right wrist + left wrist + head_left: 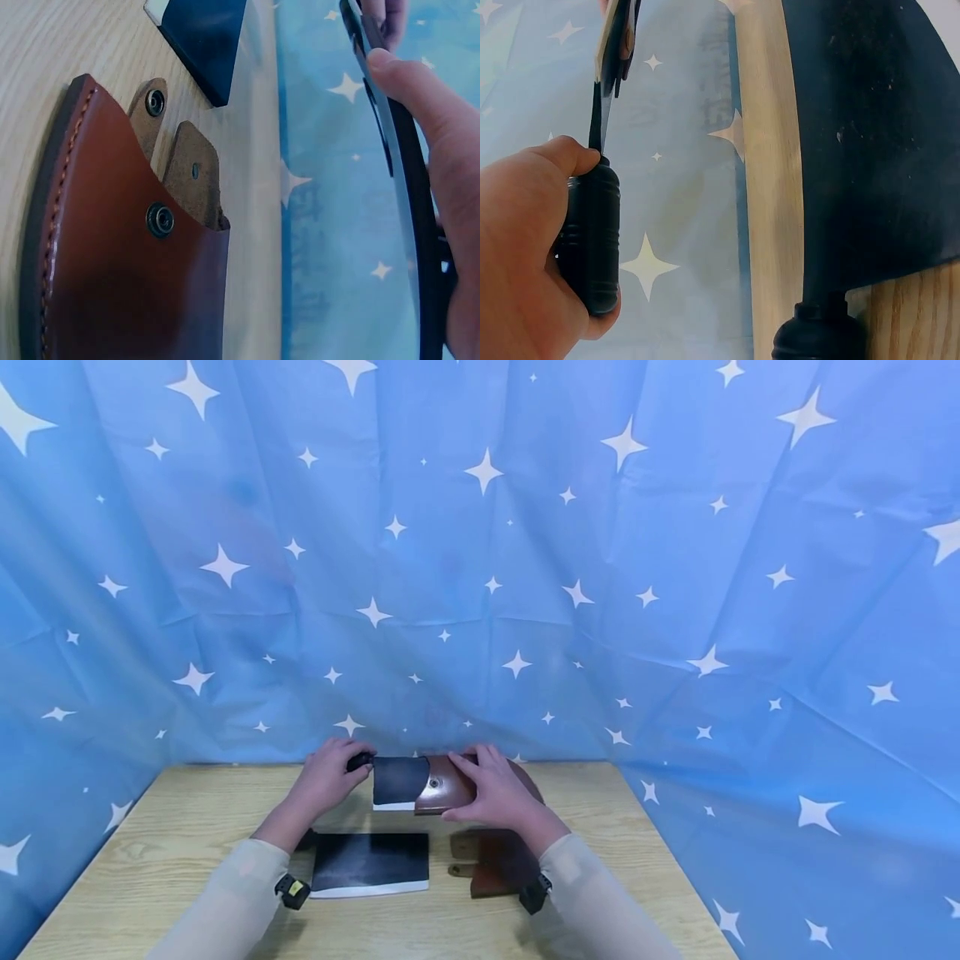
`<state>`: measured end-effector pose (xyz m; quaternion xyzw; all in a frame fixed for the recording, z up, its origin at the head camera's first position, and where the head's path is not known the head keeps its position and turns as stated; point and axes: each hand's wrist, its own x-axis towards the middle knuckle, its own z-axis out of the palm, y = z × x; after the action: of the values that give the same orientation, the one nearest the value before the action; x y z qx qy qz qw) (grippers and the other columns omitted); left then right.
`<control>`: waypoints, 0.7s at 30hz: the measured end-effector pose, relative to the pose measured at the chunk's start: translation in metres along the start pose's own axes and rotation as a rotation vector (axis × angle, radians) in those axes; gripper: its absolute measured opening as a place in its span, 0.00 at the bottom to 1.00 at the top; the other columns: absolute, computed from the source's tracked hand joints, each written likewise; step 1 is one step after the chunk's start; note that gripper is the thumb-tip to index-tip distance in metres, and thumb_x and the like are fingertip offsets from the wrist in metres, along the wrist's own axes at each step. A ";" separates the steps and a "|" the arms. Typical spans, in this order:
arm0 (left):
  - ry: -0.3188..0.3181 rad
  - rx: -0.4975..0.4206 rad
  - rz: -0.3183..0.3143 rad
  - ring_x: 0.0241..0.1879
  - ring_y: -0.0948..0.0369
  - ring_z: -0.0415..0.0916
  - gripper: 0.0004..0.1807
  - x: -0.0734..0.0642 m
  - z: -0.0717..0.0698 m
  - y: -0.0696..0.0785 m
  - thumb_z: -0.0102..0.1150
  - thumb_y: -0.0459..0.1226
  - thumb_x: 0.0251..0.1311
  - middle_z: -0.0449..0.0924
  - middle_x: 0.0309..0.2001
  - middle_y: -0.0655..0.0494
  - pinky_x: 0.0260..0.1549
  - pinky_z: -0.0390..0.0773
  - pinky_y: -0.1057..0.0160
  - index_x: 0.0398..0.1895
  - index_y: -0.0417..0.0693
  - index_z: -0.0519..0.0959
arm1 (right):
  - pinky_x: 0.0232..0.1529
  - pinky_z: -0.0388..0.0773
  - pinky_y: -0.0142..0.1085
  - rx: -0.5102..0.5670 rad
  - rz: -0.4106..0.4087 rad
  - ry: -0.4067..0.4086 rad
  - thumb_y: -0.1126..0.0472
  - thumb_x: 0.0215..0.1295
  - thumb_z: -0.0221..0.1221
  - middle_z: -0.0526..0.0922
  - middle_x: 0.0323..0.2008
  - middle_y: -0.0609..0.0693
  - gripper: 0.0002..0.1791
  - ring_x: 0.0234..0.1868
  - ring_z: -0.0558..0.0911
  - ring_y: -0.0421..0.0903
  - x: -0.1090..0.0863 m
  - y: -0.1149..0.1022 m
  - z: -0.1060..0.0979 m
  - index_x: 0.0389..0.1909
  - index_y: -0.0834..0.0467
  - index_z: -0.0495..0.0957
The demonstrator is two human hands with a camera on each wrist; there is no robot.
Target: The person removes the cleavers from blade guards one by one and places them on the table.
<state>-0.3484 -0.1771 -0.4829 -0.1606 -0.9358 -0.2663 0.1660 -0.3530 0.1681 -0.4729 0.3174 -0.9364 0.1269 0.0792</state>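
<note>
Above the far part of the table, my left hand (327,783) grips the black ridged handle (592,236) of a cleaver (397,779). Its dark blade, with a bright strip along the lower edge, is partly inside a brown leather sheath (447,783). My right hand (498,790) holds that sheath from the right, the thumb along its lower side and the fingers over its upper part. The blade's far portion is hidden in the leather. In the left wrist view the held cleaver stands edge-on, with the thumb near the top of the handle.
A second dark-bladed cleaver (371,862) lies nearer on the wooden table (420,931), handle to the left. To its right lies a second brown sheath (124,247), its snap straps unfastened. A blue star-patterned curtain (480,568) hangs behind the table and along its sides.
</note>
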 end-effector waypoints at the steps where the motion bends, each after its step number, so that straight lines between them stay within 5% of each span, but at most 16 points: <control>1: -0.001 -0.001 0.003 0.60 0.42 0.78 0.13 0.000 0.000 0.000 0.71 0.40 0.75 0.87 0.58 0.47 0.50 0.76 0.29 0.59 0.52 0.89 | 0.66 0.73 0.48 0.004 0.000 -0.001 0.24 0.59 0.74 0.67 0.74 0.49 0.60 0.69 0.65 0.49 0.000 0.001 0.001 0.87 0.46 0.65; 21: -0.011 -0.012 -0.001 0.60 0.41 0.77 0.14 -0.001 -0.003 0.000 0.69 0.39 0.76 0.86 0.56 0.46 0.49 0.75 0.28 0.61 0.50 0.88 | 0.68 0.74 0.51 0.024 -0.001 0.012 0.24 0.60 0.73 0.67 0.75 0.50 0.59 0.70 0.65 0.50 -0.003 0.007 0.001 0.87 0.47 0.65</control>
<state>-0.3466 -0.1788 -0.4810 -0.1629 -0.9351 -0.2713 0.1597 -0.3546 0.1745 -0.4763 0.3178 -0.9342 0.1401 0.0810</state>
